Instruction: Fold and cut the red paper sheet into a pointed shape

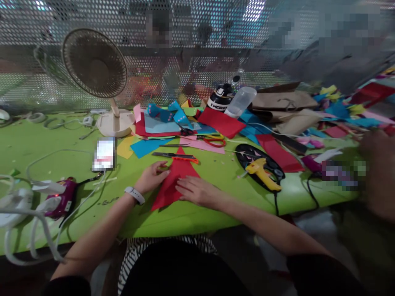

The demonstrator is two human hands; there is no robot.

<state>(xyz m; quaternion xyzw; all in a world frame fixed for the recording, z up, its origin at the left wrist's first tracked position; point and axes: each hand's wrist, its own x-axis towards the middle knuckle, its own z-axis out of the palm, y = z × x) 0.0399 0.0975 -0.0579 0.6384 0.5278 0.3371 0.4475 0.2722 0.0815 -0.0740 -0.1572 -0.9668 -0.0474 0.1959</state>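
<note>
A red triangular sheet (168,190), felt or paper, lies flat on the green table in front of me. My right hand (197,191) rests on its right side, fingers stretched out flat. At its left edge is my left hand (153,176), with a white band on the wrist; its fingers are loosely bent, and thumb and fingertips stand apart. Across the sheet's upper part lies an orange-and-dark craft knife (182,156). Just beyond it, scissors with red and yellow handles (214,142) lie on a pink sheet (202,144).
To the right, a yellow glue gun (262,174) sits on a black oval tray (243,153). A fan (115,122) and a phone (104,154) stand left. Purple power strips with cables (63,199) lie farther left. Coloured sheets (163,123) and a bottle (220,98) are behind. Another person's arm (381,172) is at right.
</note>
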